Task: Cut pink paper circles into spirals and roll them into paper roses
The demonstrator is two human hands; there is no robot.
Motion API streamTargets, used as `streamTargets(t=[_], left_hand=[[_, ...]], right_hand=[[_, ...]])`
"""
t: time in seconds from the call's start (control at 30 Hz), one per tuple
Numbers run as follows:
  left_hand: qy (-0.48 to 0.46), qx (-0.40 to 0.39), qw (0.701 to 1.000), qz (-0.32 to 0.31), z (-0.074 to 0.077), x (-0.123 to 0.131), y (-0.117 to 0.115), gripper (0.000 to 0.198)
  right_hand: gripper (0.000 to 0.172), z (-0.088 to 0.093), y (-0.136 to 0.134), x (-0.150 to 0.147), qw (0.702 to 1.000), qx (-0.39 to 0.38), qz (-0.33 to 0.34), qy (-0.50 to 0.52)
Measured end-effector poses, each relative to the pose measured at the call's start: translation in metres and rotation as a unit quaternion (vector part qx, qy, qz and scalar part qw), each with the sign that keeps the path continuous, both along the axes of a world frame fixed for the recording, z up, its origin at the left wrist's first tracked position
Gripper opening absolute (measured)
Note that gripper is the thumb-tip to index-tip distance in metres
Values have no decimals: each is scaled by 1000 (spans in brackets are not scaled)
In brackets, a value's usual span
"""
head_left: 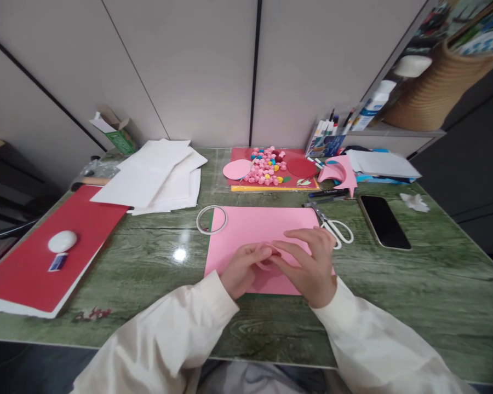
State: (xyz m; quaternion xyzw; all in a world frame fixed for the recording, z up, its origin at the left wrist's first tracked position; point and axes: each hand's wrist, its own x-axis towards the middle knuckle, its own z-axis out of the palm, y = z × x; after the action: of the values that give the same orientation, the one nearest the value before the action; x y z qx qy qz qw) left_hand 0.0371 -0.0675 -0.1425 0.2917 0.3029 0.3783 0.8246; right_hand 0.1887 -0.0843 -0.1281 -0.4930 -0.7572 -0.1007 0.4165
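Left hand (pixel 242 268) pinches small pink paper (pixel 264 265) toward the desk's (pixel 160 268) near edge, long axis unclear; right hand (pixel 314 268), loosely spread, sits close on its right, contact unclear.

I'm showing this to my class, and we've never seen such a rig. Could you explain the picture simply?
There is no machine, just a person's bare left hand and right hand. The single picture comes from a camera worn on the head, looking forward and down. The left hand holds a small pink piece, with the right hand's fingers close against it. Below, a pink sheet lies on the green table. Around it are a tape roll, white-handled scissors, a phone, white papers and a red sheet.
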Motion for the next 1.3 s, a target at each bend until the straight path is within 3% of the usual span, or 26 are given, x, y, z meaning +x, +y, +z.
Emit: streamTargets(t=[0.17,0.33,0.53,0.63,0.9,1.3], left_hand=[[46,43,997,-49,2,-8,10,17],[54,58,995,-59,4,-12,14,15],[32,41,998,-32,4,-9,11,22],[42,40,998,-26,4,-8,11,27],[94,59,993,-45,-1,-12,14,24],[20,18,999,-32,0,-6,8,14]], right_hand=[[14,6,2,0,999,-21,17,41],[13,7,3,1,993,-67,27,88],[6,3,1,0,998,-23,24,61],[14,1,-1,-1,999,-11,22,23],[21,1,4,-6,988,-96,117,6],[11,-1,2,-3,981,-139,83,109]])
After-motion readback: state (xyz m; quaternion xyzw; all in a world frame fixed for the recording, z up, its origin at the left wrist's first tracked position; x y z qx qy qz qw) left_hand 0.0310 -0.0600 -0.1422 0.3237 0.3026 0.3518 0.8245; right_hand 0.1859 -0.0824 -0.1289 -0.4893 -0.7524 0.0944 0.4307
